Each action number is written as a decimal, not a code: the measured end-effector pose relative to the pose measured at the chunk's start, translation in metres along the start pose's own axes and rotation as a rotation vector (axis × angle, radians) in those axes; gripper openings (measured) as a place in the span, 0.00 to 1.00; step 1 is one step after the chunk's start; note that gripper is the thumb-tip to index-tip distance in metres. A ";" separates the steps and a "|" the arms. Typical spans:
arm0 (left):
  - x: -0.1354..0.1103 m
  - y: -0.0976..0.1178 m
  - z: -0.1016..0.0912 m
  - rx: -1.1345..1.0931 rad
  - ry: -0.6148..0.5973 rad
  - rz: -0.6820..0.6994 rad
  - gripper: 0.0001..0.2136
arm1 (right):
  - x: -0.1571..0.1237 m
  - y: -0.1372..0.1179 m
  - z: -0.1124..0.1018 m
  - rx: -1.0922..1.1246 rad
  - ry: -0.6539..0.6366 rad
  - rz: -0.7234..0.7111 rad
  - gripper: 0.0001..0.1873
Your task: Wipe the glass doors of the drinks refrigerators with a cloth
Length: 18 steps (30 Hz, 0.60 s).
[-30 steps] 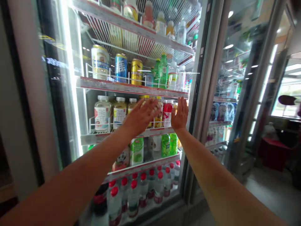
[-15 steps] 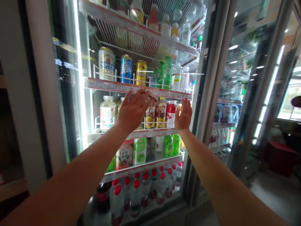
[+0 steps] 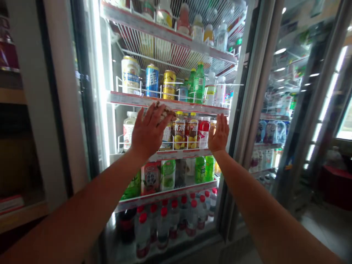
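My left hand (image 3: 147,132) lies spread against the glass door of a lit drinks cooler, in front of the middle shelves. Under its fingertips is a crumpled, brown-and-white patterned cloth (image 3: 168,113), partly hidden by the hand. My right hand (image 3: 219,134) rests flat on the glass near the door's right edge, fingers stretched upward, with nothing in it. Behind the glass, between the hands, stand iced tea bottles (image 3: 191,131) and a red-topped bottle (image 3: 204,128). Above the left hand are a blue can (image 3: 152,81) and a gold can (image 3: 169,85).
The metal door frame (image 3: 254,95) runs up to the right of my right hand. Another glass-fronted cooler with bottles (image 3: 271,132) stands farther right. Red-capped bottles (image 3: 162,229) fill the cooler's bottom. At left is a shelf (image 3: 24,212).
My left hand and the cloth have moved left across the glass. The view has shifted slightly, so the cooler sits farther right. My right hand keeps its place on the door.
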<state>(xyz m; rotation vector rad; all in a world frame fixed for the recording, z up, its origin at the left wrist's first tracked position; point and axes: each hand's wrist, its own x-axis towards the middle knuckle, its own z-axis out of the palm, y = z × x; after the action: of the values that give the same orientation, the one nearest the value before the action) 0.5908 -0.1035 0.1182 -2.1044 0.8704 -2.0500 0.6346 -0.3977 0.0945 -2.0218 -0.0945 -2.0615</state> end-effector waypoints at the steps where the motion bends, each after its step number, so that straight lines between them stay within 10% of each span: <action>1: -0.005 0.003 0.002 -0.030 0.000 0.019 0.24 | 0.000 0.000 0.000 0.002 0.001 0.000 0.31; 6: -0.032 0.016 0.009 -0.225 -0.159 0.706 0.22 | 0.000 0.000 -0.001 0.004 -0.014 -0.001 0.31; 13: -0.014 -0.017 -0.005 0.000 0.031 0.076 0.25 | 0.000 0.000 0.000 0.017 -0.008 0.000 0.31; 18: -0.028 -0.016 -0.008 -0.159 -0.175 0.661 0.22 | 0.000 -0.002 -0.002 0.013 -0.010 0.007 0.31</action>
<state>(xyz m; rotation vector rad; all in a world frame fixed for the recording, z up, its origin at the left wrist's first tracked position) 0.5904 -0.0752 0.1009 -1.6923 1.4829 -1.4746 0.6324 -0.3964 0.0949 -2.0225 -0.1019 -2.0414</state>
